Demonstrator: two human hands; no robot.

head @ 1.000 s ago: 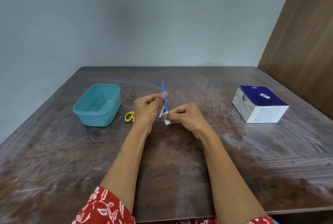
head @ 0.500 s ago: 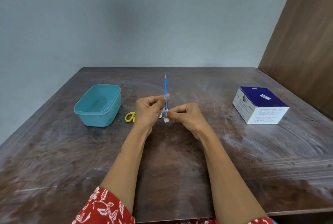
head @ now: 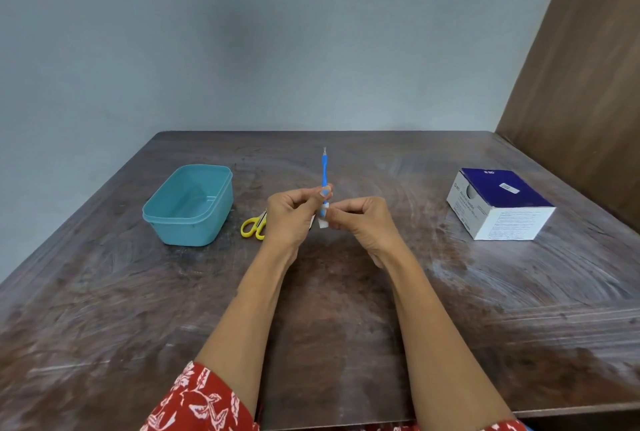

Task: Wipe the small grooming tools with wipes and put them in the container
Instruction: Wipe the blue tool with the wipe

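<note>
Wiping step: left hand (head: 289, 214) fingers pinch blue tool (head: 324, 172) upright; right hand (head: 360, 219) fingers pinch wipe (head: 323, 222) round its lower end. Next, prob. drop into teal container (head: 188, 205).

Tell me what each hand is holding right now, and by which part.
The left hand pinches the blue grooming tool low on its handle, metal tip pointing up. The right hand pinches a small white wipe around the tool's lower end.
</note>
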